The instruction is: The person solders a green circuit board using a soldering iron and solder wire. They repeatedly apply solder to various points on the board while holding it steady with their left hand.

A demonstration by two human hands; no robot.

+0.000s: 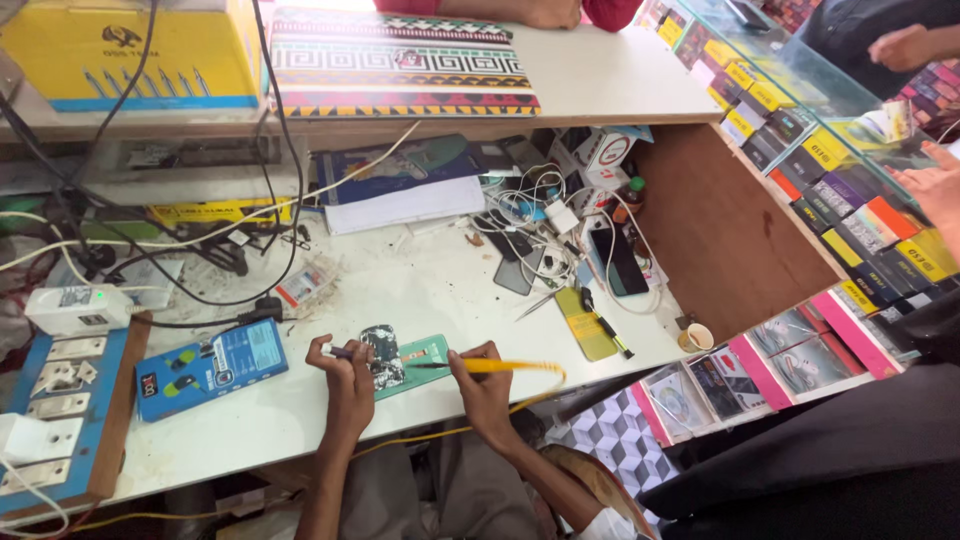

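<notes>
Counter [420, 290]: white, cluttered with cables. Green mat [425, 358]: near your edge, carrying an opened phone board [382, 357]. Your left hand [347, 380] steadies the board; your right hand [484, 385] grips a yellow soldering iron [505, 367], tip on the mat. Board open, work seemingly unfinished.

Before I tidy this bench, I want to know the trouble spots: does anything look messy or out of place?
Yes. White cables lie tangled over phones at the back, and the worktop is grimy. The opened phone between the left hand and right hand looks stripped.
</notes>
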